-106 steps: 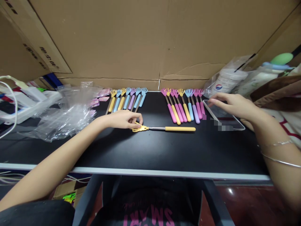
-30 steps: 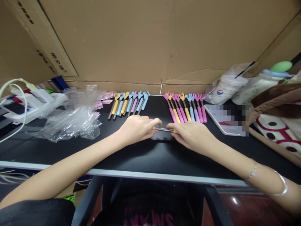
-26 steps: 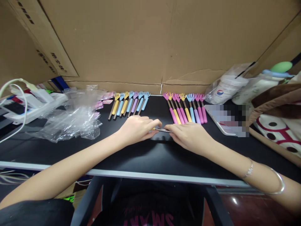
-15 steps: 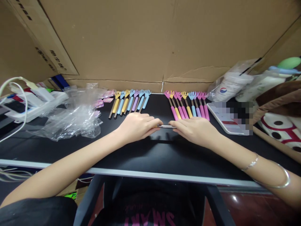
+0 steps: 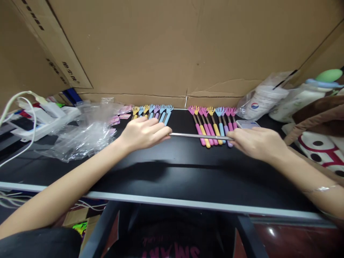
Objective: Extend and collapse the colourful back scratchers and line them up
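Note:
A thin metal telescopic back scratcher [image 5: 200,136] stretches level between my hands above the table, its two ends hidden in my grip. My left hand [image 5: 145,132] is closed around one end. Around the opposite end my right hand [image 5: 252,142] is wrapped. Behind my left hand lies a row of back scratchers [image 5: 156,114] with blue, yellow and purple claws and handles, their lower parts covered by the hand. A second row of back scratchers [image 5: 211,129], pink, yellow, blue and purple, rests on the table behind the rod.
Crumpled clear plastic bags [image 5: 88,139] lie at the left, beside a white power strip [image 5: 51,123] with cables. To the right are a phone [image 5: 245,124], partly hidden, a bagged cup [image 5: 264,102], a bottle [image 5: 303,104] and a brown-and-white bag [image 5: 319,143]. Cardboard [image 5: 161,46] walls the back.
My hands have moved apart, the left one leftward and the right one rightward. The rod between them has lengthened from a short piece to a long one.

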